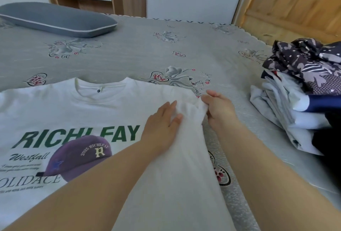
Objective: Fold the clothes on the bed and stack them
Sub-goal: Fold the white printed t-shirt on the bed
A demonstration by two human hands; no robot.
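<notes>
While left hand (162, 125) presses flat, right hand (217, 108) grip bunches soft white T-shirt (77, 112).

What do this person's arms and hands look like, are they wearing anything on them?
Both forearms are bare as far as the picture shows: no sleeves in view. The left hand and right hand wear no gloves, and no rings, watch or bracelet show. The fingernails look short and unpainted.

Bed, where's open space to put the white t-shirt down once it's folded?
Bare sheet lies beyond the white t-shirt, between the grey pillow and the pile of clothes. The right edge is crowded by that pile; only a narrow strip separates it from the shirt.
</notes>
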